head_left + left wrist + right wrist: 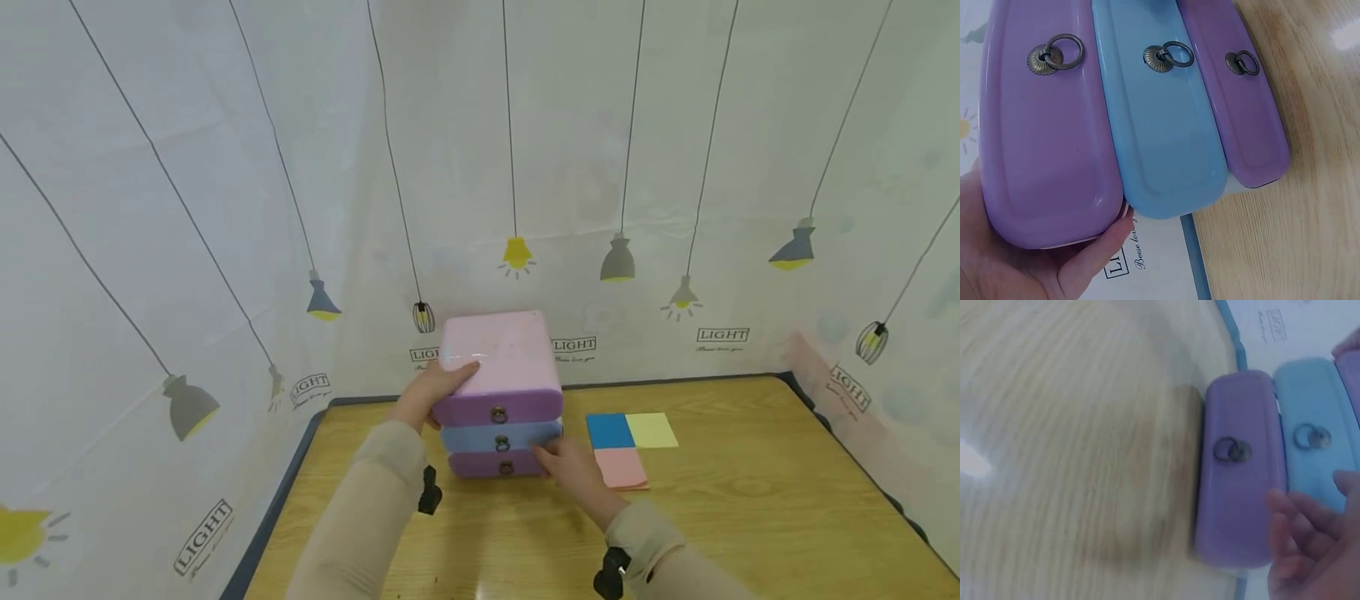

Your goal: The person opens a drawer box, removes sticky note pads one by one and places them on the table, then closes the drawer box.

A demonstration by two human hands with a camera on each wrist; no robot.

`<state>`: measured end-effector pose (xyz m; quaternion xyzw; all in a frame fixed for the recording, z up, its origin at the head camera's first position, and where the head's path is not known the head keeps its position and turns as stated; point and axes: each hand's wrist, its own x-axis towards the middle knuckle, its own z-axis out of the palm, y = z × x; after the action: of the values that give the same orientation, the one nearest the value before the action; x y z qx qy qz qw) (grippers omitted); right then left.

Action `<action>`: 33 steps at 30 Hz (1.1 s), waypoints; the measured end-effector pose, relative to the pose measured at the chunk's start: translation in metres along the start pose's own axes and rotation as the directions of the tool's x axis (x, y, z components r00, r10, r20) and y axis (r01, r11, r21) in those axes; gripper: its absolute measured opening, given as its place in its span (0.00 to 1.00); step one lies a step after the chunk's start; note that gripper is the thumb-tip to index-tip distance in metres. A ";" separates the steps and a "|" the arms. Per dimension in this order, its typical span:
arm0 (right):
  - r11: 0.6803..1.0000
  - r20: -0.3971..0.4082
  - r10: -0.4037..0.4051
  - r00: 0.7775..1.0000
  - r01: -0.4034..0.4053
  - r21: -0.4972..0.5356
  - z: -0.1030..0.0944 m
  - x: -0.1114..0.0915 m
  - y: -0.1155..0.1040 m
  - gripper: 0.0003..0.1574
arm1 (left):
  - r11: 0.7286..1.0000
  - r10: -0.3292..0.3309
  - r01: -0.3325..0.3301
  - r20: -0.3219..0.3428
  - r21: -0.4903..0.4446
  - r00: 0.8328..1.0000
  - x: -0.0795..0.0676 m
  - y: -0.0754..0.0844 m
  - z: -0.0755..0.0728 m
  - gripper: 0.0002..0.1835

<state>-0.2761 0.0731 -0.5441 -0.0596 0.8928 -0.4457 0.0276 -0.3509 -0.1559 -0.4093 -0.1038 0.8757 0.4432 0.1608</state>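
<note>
1. I have a drawer box (513, 379) on the table (750, 483), at its far side near the wall. It is glossy and smooth, with rounded corners and a pale pink top.
2. Its three stacked fronts are bulging, round-ended bars: upper purple front (1054, 144), blue front (1166, 131), lower purple front (1244, 119). Each carries an aged-brass ring pull (1042, 60) on a ribbed, shell-like rosette.
3. My left hand (431, 396) grasps the upper tier by its left end, fingers wrapped around it and one digit lying on the pink top.
4. My right hand (577, 475) is at the right end of the blue and lower purple fronts, fingers bent; I cannot tell whether they grip anything.
5. Right of the box, three flat paper squares lie together: blue square (609, 431), yellow square (651, 430) and pink square (621, 468).
6. Under everything I see the table's streaky wood grain. Beige cloth sleeves (360, 517) cover both forearms.
7. Behind, a faintly creased wall covering (450, 125) bears printed hanging lamps and boxed "LIGHT" labels (723, 335); beneath one, the left wrist view shows "Beese lov", then cuts off.
</note>
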 end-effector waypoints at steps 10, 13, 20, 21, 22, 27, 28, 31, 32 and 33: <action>0.964 0.262 -0.206 0.943 0.242 -0.114 0.032 -0.007 0.002 0.21 | 1.000 -0.016 0.016 -0.039 0.009 0.999 -0.002 0.004 0.000 0.52; 0.966 0.302 -0.182 0.936 0.227 -0.121 0.039 -0.007 0.001 0.28 | 1.000 -0.025 0.025 -0.039 0.016 0.999 -0.001 0.005 -0.001 0.52; 0.956 0.309 -0.137 0.941 0.207 -0.206 0.046 -0.007 -0.003 0.32 | 1.000 -0.025 0.025 -0.033 0.009 0.999 0.001 0.003 0.000 0.51; 0.954 0.312 -0.134 0.941 0.207 -0.217 0.047 -0.006 -0.003 0.32 | 1.000 -0.023 0.024 -0.033 0.006 0.999 0.002 0.002 0.001 0.51; 0.951 0.314 -0.134 0.940 0.211 -0.227 0.047 -0.006 -0.003 0.33 | 1.000 -0.021 0.021 -0.033 0.005 0.999 0.002 0.001 0.001 0.51; 0.944 0.310 -0.151 0.939 0.230 -0.237 0.049 -0.007 -0.007 0.31 | 1.000 0.001 -0.001 -0.025 0.003 1.000 0.003 -0.001 0.001 0.51; 0.945 0.305 -0.154 0.940 0.230 -0.232 0.049 -0.007 -0.007 0.30 | 1.000 0.005 -0.005 -0.023 0.004 1.000 0.003 -0.001 0.001 0.51; 0.954 0.294 -0.147 0.944 0.214 -0.211 0.050 -0.005 -0.008 0.25 | 1.000 0.009 -0.009 -0.021 0.008 1.000 0.003 -0.001 0.000 0.51; 0.956 0.293 -0.144 0.945 0.209 -0.207 0.050 -0.005 -0.009 0.23 | 1.000 0.011 -0.011 -0.023 0.011 1.000 0.003 0.000 0.000 0.51; 0.957 0.292 -0.143 0.946 0.208 -0.203 0.050 -0.004 -0.009 0.21 | 1.000 0.010 -0.009 -0.023 0.018 1.000 0.003 0.000 0.000 0.52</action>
<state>-0.2664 0.0288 -0.5667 -0.2032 0.9171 -0.3270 0.1037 -0.3537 -0.1565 -0.4107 -0.1032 0.8819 0.4350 0.1495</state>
